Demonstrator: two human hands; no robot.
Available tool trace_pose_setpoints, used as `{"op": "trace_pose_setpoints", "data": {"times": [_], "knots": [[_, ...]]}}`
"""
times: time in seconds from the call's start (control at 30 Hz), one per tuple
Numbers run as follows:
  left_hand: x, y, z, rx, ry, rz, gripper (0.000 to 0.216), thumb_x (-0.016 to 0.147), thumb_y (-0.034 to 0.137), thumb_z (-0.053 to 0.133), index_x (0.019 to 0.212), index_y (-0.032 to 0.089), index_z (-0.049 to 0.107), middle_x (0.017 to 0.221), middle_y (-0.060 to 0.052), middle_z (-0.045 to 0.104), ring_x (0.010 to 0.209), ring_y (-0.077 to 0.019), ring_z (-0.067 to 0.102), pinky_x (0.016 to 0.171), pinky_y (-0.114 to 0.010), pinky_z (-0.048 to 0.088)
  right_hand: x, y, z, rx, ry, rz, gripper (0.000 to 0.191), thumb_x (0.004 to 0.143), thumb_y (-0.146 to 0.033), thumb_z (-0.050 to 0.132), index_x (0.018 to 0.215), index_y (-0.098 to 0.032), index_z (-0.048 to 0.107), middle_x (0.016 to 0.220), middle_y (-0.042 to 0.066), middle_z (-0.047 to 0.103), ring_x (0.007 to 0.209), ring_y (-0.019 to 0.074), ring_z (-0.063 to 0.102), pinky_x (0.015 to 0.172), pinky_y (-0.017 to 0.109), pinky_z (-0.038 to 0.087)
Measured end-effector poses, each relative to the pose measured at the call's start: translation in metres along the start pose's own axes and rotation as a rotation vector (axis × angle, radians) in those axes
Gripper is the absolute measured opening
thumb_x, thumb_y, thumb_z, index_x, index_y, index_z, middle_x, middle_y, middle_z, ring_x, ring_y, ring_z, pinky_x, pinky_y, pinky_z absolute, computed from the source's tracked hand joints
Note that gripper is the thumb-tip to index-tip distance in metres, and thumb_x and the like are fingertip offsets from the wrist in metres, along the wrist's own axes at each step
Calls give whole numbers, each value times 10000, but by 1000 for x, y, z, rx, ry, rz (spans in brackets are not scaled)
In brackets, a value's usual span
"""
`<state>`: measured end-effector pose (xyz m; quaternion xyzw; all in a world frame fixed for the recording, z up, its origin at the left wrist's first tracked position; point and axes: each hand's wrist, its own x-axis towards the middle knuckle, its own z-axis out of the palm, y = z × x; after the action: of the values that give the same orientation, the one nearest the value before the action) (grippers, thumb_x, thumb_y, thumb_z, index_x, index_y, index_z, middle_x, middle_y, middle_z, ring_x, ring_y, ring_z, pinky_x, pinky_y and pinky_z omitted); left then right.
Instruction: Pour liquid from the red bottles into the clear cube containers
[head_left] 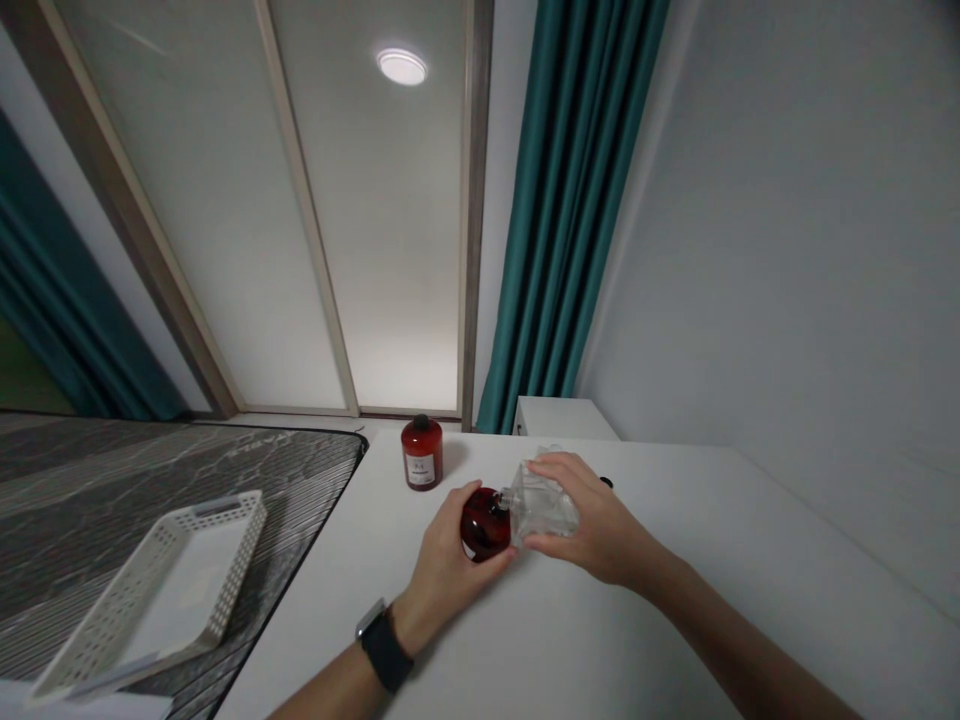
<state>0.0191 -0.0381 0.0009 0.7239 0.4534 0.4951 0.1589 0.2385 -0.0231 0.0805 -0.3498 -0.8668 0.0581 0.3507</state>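
Note:
My left hand [450,548], with a dark watch on its wrist, is wrapped round a dark red bottle [484,527] over the white table. A clear square bottle [541,505] is gripped by my right hand [592,520]. It is tipped on its side, its neck pointing left at the mouth of the red bottle. Whether liquid is running between them I cannot tell. Farther back on the table stands a second red bottle [421,455], upright, with a black top and a white label. Part of a small black object [607,482] shows behind my right hand.
A white perforated basket [240,560] rests on a dark grey marbled surface [300,465] to the left. The white table [352,590] extends under both hands. Behind it are a white cabinet [562,415], a green curtain [577,200] and frosted sliding doors [397,250]. A wall [810,250] rises at the right.

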Motion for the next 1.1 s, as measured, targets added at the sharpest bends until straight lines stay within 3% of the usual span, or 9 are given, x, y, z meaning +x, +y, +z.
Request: {"op": "trace_pose_setpoints", "data": {"times": [1.1], "knots": [[1,3,1,-88,-22,-66,706,711,280,791,1322,187,450,1273,-135,616,1133,-294,639,975,-477,531,4,-2,-7,-18,-29,-11,683,732,-331,825,1333,-217,522,1271,155,614,1197,328,589,1028,532,497]]}}
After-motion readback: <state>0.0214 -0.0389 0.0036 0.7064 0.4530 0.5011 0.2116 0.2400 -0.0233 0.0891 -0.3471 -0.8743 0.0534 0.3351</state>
